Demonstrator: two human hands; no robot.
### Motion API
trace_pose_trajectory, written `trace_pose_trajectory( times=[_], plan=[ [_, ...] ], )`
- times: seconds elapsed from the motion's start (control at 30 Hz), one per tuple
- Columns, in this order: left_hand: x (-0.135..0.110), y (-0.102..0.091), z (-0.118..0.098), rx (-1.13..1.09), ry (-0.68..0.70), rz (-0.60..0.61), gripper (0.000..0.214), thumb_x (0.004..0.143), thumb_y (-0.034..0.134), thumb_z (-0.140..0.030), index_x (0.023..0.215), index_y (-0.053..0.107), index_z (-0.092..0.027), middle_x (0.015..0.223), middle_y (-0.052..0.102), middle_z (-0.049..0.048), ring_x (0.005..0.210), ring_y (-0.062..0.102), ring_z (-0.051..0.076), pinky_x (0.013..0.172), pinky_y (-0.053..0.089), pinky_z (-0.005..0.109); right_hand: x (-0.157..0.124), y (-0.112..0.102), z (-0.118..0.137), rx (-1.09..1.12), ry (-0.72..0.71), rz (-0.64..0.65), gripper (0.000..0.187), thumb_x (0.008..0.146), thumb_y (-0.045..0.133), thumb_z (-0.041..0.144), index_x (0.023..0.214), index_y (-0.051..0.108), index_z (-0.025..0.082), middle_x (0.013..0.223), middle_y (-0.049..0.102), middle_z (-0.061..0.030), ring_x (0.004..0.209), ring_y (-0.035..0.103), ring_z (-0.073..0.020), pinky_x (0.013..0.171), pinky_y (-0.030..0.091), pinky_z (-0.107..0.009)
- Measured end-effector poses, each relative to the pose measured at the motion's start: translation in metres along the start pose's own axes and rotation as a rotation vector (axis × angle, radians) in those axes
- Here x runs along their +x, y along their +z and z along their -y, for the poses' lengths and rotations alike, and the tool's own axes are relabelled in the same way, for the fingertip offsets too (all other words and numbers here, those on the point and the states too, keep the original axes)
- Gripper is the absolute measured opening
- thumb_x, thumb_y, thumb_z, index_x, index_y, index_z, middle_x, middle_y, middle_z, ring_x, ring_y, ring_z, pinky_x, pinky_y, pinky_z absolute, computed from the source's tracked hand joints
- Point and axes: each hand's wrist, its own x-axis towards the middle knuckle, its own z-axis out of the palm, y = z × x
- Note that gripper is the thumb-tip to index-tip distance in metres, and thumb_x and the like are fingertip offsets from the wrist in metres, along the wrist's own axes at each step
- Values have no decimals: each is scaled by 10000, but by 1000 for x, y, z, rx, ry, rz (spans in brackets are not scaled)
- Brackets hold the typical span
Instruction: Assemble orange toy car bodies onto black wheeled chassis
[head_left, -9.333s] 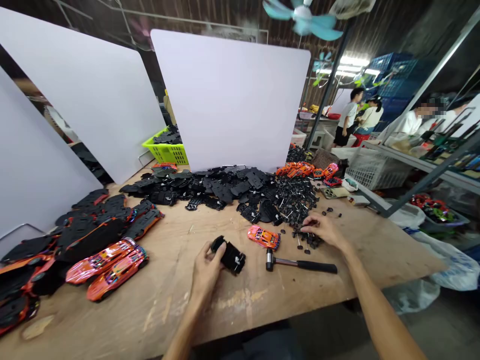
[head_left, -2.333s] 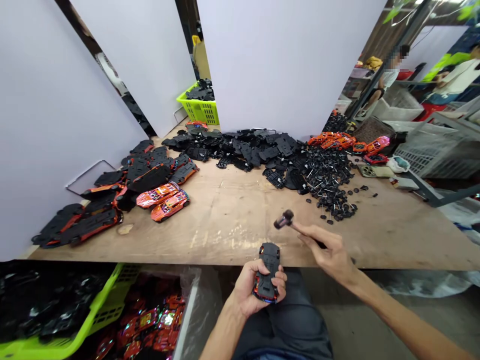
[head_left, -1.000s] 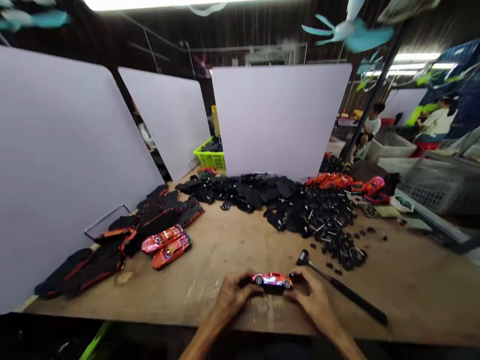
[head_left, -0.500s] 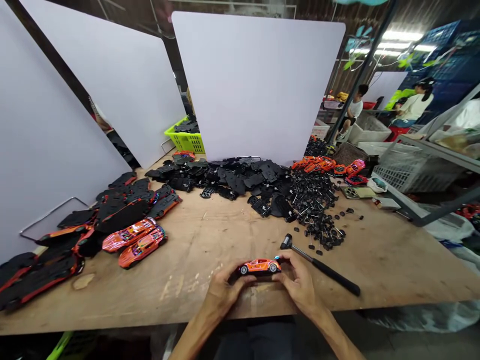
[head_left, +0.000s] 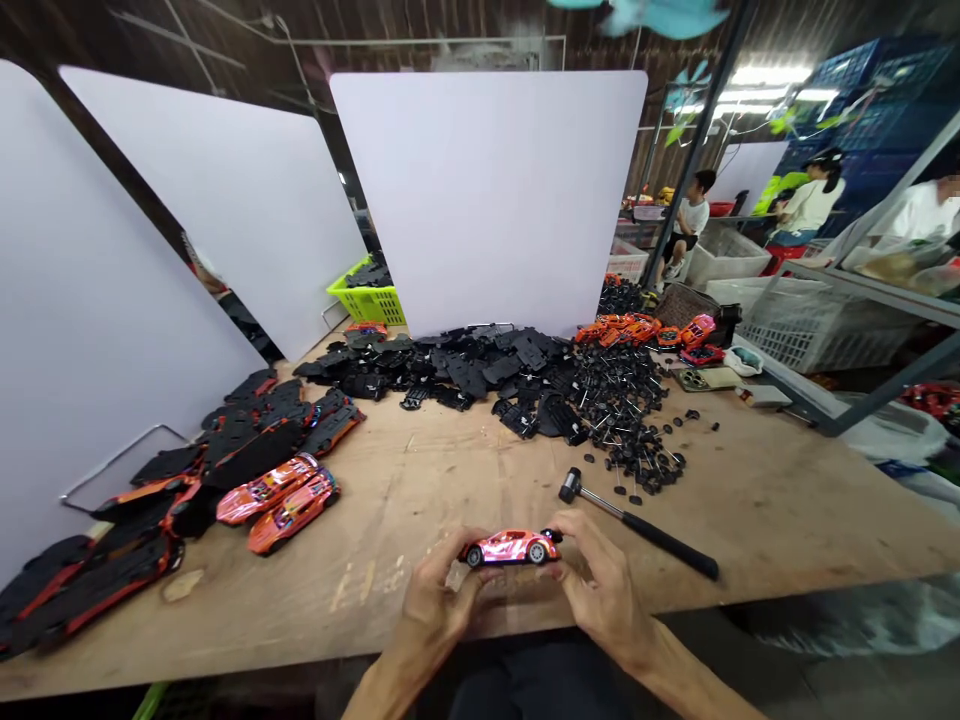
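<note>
Cradling a glossy orange-pink toy sports car (head_left: pixel 511 547) wheels-down, both hands now clasp it just above the pale plywood workbench (head_left: pixel 480 480): the left hand (head_left: pixel 442 600) grips its left end, the right hand (head_left: pixel 600 590) its right end. Earlier, the car lay upside down in the left hand while the right hand swung a small hammer. That black-headed, steel-shafted hammer (head_left: pixel 622 520) now lies released on the bench, just beyond the right hand. Behind it spreads a heap of black wheels on metal axles (head_left: pixel 622 420), beside a mound of black plastic car chassis (head_left: pixel 457 375).
</note>
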Motion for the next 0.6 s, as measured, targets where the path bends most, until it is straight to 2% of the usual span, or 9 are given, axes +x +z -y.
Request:
trace_pose_trajectory(
  times=[0.1, 0.13, 0.23, 0.3, 0.37, 0.47, 0.53, 0.6],
  plan=[
    [6, -5, -11, 166, 177, 69, 396, 894, 759, -394, 1232, 653, -219, 1058, 798, 83, 901, 763, 231, 785, 603, 313, 8, -4, 13, 16, -63, 90, 317, 991, 556, 108, 1277, 567, 244, 1145, 682, -86, 1092, 689, -232, 948, 602, -333],
    [8, -4, -15, 224, 233, 69, 419, 897, 753, -419, 1244, 645, -211, 1063, 793, 98, 906, 758, 241, 791, 597, 328, 11, -6, 18, 13, -79, 118, 341, 983, 565, 95, 1289, 562, 247, 1155, 676, -85, 1101, 681, -231, 959, 599, -336],
    [16, 2, -25, 318, 374, 12, 303, 960, 654, -486, 1044, 678, -196, 838, 755, 75, 719, 708, 216, 643, 534, 310, 19, -11, 33, 5, -90, 200, 468, 923, 566, 14, 1328, 531, 246, 1193, 651, -88, 1129, 654, -235, 980, 590, -352],
    [19, 6, -29, 323, 433, -52, 365, 981, 604, -551, 922, 666, -196, 690, 689, 39, 587, 639, 186, 545, 463, 295, 23, -15, 40, 3, -78, 242, 531, 859, 501, -54, 1299, 532, 242, 1164, 643, -80, 1092, 647, -232, 952, 593, -361],
    [18, 9, -31, 298, 456, -98, 435, 992, 560, -604, 888, 660, -194, 634, 656, 21, 534, 602, 164, 513, 428, 285, 23, -17, 45, -8, -80, 263, 548, 817, 447, -80, 1252, 543, 238, 1112, 645, -72, 1032, 644, -230, 911, 598, -374],
    [15, 11, -29, 254, 443, -124, 487, 994, 523, -639, 901, 676, -186, 637, 669, 29, 537, 610, 156, 529, 440, 271, 22, -13, 47, -59, -119, 232, 506, 843, 432, -60, 1238, 552, 233, 1084, 659, -82, 998, 648, -245, 890, 602, -408],
    [11, 12, -24, 241, 410, -98, 488, 982, 545, -640, 904, 698, -184, 652, 686, 43, 557, 626, 164, 548, 456, 271, 21, -7, 46, -83, -151, 191, 486, 870, 435, -37, 1252, 560, 237, 1078, 676, -89, 987, 663, -257, 891, 606, -432],
    [5, 13, -17, 209, 338, -56, 496, 949, 587, -663, 850, 713, -194, 641, 684, 49, 559, 626, 172, 548, 458, 277, 22, -4, 44, -63, -156, 205, 475, 895, 447, -14, 1265, 580, 251, 1077, 697, -85, 987, 685, -259, 890, 615, -430]
  ],
)
